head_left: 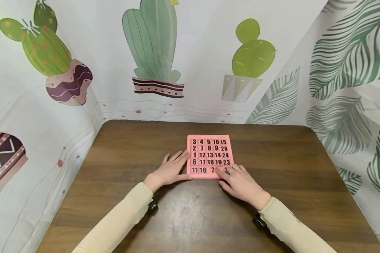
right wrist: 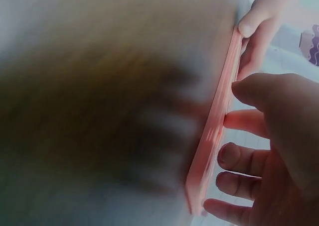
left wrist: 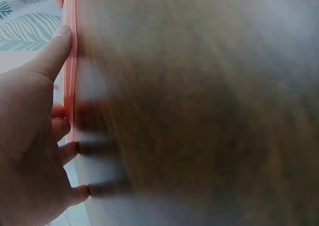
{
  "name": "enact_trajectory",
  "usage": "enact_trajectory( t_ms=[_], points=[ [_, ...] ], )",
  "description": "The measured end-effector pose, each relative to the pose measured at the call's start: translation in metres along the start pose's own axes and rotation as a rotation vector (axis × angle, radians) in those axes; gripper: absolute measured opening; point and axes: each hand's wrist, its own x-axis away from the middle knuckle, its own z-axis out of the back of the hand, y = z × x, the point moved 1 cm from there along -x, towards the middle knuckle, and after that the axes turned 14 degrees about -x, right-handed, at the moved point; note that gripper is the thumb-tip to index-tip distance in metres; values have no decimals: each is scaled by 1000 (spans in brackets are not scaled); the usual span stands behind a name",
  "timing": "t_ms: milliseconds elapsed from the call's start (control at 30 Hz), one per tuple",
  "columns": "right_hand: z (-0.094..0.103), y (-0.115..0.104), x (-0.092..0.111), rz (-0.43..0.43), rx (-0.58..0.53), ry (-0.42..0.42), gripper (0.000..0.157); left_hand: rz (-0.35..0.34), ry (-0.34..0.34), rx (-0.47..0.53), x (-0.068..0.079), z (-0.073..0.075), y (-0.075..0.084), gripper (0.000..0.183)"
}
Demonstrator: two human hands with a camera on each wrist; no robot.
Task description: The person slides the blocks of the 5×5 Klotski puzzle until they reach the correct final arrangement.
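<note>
A pink number slide puzzle [head_left: 208, 138] lies flat on the table, its square tiles bearing black numbers in rows. My left hand [head_left: 169, 171] rests along its left edge, fingers extended, the thumb by the lower left corner. With the index finger my right hand [head_left: 241, 183] touches a tile in the bottom row, right of the middle, partly covering its number. The other right fingers lie over the lower right corner, and the thumb sits just below the front edge. In the right wrist view the puzzle's side [right wrist: 212, 136] shows beside the fingers.
The puzzle sits toward the back of a brown wooden table [head_left: 139, 140]. Behind and beside the table hangs a white cloth [head_left: 202, 42] printed with cacti and leaves. A dark wrist strap [head_left: 152, 207] shows below the left sleeve, another [head_left: 259, 221] below the right.
</note>
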Motion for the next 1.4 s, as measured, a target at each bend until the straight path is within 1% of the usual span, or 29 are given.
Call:
enact_trajectory(
  t_ms=[100, 200, 367, 467, 533, 700, 833, 967, 1067, 1167, 1267, 1400],
  points=[
    [-1, -4, -4, 18, 3, -8, 46, -2, 2, 9, -1, 0, 0, 96],
    [2, -5, -5, 18, -10, -13, 47, -4, 8, 25, -2, -2, 0, 96],
    [9, 2, 5, -40, -15, 9, 48, 0, 8, 9, -2, -2, 0, 96],
    [11, 8, 14, -80, 20, 15, 48, 4, 1, -4, -1, 0, 0, 96],
    [11, 11, 18, -90, 38, 10, 48, 2, -2, -3, 0, 1, 0, 96],
    [7, 8, 21, -69, 33, 2, 49, 1, 7, 7, 0, 0, -1, 96],
    [3, 1, 15, -45, 32, 1, 49, 4, 10, 12, -1, -2, -1, 96],
    [3, 0, 8, -36, 2, 3, 46, 5, 6, 4, -1, 1, 1, 96],
    [8, 6, 4, -62, -33, 28, 43, 6, 8, 10, -1, 1, 1, 96],
    [13, 16, 2, -117, -50, 36, 44, 6, 12, 22, -2, -1, 1, 96],
    [15, 24, 4, -168, -56, 2, 44, 4, 8, 25, -2, -2, 1, 95],
    [15, 26, 10, -185, -61, -37, 45, 0, 7, 20, -1, -1, 2, 95]
  ],
)
